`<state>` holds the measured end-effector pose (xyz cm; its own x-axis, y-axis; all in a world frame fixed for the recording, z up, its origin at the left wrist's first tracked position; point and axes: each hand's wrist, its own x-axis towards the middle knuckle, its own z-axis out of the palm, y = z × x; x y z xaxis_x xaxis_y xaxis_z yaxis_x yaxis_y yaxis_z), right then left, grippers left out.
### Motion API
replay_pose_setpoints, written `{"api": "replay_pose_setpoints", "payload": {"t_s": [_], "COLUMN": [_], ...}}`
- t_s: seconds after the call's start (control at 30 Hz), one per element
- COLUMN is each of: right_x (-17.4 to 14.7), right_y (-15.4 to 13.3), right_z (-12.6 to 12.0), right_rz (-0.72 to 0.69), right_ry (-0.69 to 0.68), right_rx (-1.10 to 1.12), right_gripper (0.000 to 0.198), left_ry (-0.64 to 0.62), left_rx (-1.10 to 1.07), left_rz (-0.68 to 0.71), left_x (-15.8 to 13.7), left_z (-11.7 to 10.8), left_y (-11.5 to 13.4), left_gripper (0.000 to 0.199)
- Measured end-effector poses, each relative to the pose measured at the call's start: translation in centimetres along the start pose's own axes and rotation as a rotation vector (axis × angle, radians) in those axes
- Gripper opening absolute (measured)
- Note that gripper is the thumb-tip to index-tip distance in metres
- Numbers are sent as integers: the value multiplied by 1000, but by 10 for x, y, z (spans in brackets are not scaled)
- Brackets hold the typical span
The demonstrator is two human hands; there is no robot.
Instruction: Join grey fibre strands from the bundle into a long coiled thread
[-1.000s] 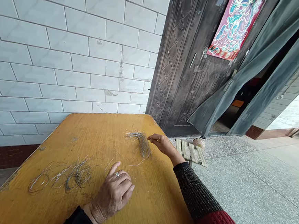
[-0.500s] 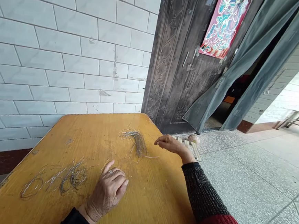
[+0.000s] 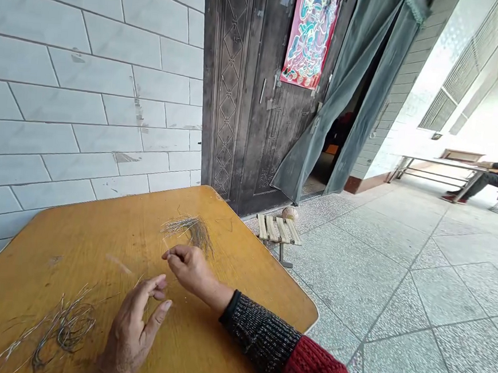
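Note:
My left hand (image 3: 132,329) is over the near part of the table, fingers bent and thumb held apart, with nothing visible between them. Just ahead of it, my right hand (image 3: 193,271) is closed, thumb and fingers pinched together. A faint pale line shows by its fingertips; what they hold, if anything, is too small to tell. Beyond the right hand lies a bundle of thin wires (image 3: 198,231), its lower end partly covered by that hand. Loose coils of thin wire (image 3: 69,327) rest left of my left hand. A blurred pale streak (image 3: 118,264) shows left of the fingertips.
The yellow wooden table (image 3: 113,216) stands against a white tiled wall (image 3: 65,109). Past its right edge is a low stool with woven straps (image 3: 280,229). A dark door (image 3: 259,107) and grey curtain (image 3: 309,134) are behind. Another person sits at the far right.
My right hand has swung left from the table's right edge to near my left hand, its fingers closing. A short reddish strand beside the bundle no longer shows there. The view has turned right.

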<state>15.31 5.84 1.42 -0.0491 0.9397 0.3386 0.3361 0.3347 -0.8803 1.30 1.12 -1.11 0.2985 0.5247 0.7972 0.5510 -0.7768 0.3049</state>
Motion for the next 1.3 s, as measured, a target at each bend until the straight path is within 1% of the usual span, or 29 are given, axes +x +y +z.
{"api": "replay_pose_setpoints", "payload": {"t_s": [0.1, 0.17, 0.23, 0.3, 0.33, 0.37, 0.43, 0.53, 0.67, 0.8, 0.9, 1.07, 1.2, 1.3], "right_x": [-7, -6, -5, -5, -5, -6, -8, -11, -16, -18, -18, -20, -22, -23], "right_y": [-3, -4, -4, -4, -3, -1, 2, 8, 10, 11, 12, 11, 9, 9], "right_z": [8, 8, 6, 3, 1, 0, -2, -4, -3, -2, -2, -1, 0, 1], "right_rz": [-60, -59, -35, 61, 111, 158, 228, 263, 231, 211, 223, 214, 140, 76], "right_ry": [34, 58, 90, 99, 93, 77, 21, -66, -114, -127, -123, -99, -95, -119], "right_rx": [-82, -16, 170, 456, 579, 677, 778, 809, 797, 770, 772, 774, 647, 487], "right_gripper": [25, 24, 21, 22, 24, 27, 32, 36, 37, 34, 32, 33, 37, 35], "left_ry": [-14, -11, 21, 50, 84, 89, 125, 205, 206, 136, 109, 170, 227, 221], "left_rx": [-85, -175, -252, -342, -394, -456, -581, -777, -966, -1055, -1025, -1021, -977, -879], "left_rz": [6, -56, -222, -431, -520, -589, -697, -823, -914, -959, -972, -1007, -1011, -978], "left_x": [5, 12, 19, 24, 26, 26, 24, 16, 9, 9, 10, 9, 9, 9], "left_z": [-1, -1, -1, 1, 2, 4, 7, 9, 7, 4, 4, 6, 6, 4], "left_y": [2, 6, 12, 16, 18, 17, 13, 5, 1, 6, 10, 8, 6, 5], "left_gripper": [19, 19, 21, 25, 27, 28, 29, 29, 25, 22, 21, 24, 26, 27]}}
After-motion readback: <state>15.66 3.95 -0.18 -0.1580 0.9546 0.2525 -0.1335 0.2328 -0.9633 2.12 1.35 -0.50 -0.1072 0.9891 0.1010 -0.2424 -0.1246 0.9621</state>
